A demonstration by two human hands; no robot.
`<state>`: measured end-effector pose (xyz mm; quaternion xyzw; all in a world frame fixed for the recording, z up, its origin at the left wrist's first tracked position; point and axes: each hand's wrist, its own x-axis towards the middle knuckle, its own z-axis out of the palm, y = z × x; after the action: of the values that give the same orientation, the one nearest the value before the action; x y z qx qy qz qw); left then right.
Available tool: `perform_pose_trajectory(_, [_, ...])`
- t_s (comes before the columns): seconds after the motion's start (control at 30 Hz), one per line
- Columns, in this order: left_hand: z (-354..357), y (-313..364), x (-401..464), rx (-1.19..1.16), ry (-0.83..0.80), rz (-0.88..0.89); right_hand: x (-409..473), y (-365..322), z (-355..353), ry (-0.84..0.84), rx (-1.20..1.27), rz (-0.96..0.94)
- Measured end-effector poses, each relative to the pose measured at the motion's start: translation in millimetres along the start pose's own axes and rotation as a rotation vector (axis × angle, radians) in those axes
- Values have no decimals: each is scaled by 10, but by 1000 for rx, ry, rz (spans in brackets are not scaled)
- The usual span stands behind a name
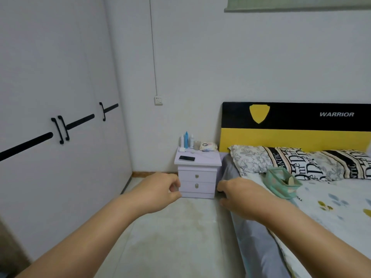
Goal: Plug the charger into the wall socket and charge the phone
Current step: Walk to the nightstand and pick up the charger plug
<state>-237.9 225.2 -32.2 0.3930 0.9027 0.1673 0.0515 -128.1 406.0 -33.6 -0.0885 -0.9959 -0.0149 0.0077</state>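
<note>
White wardrobe doors (60, 97) are seen at far left. Left hand (160, 189) is held out with fingers curled in, its grip closed on nothing visible. Wall socket (158, 100) is mounted above the bedside table (197, 159); phone (187, 158) lies flat on its top, charger (182, 149) behind it by the bottles. Right hand (239, 194) is half-curled, empty, beside the bed (331, 207).

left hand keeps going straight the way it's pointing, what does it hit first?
Likely the nightstand: the left hand points at its drawer fronts, with only bare floor between. Depth is unclear from one view.
</note>
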Motion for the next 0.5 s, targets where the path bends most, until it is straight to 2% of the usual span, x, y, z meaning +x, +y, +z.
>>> perform_pose_trajectory(0.2, [79, -317, 691, -10, -24, -34, 727, 243, 178, -17, 22, -1])
perform_pose_trajectory(0.5, [-125, -929, 1941, 3, -51, -40, 2121, 359, 160, -140, 65, 19])
